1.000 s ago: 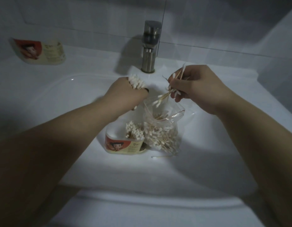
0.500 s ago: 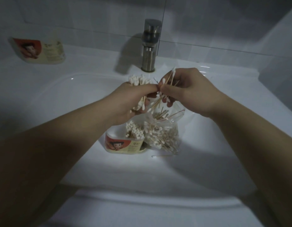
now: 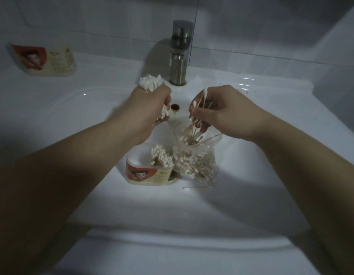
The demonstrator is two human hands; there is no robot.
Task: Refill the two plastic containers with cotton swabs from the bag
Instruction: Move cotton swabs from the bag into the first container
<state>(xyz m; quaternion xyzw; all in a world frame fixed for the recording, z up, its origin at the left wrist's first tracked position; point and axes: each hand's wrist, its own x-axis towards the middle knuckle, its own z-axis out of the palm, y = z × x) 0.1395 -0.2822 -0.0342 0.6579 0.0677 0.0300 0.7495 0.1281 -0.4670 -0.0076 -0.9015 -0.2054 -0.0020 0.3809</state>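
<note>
Two hands are working above the sink (image 3: 251,175): left hand (image 3: 152,108) is gripping a tight swab bundle (image 3: 150,83), right hand (image 3: 217,110) is pinching splayed swabs (image 3: 200,108) over the bag (image 3: 194,161), which is standing just beside the container (image 3: 150,173). Loose pinch is risking swabs scattering past the bag.

A home bathroom: a white ceramic washbasin (image 3: 53,120) fills the frame, a steel tap (image 3: 180,54) stands top centre, before grey-white wall tiles (image 3: 251,22).

Container (image 3: 150,173) stands in the sink basin (image 3: 92,108), with the bag (image 3: 198,163) touching its right side and one loose swab (image 3: 198,187) before the bag. Faucet (image 3: 180,54) behind; second container (image 3: 47,60) on the bench (image 3: 23,92), far left.
</note>
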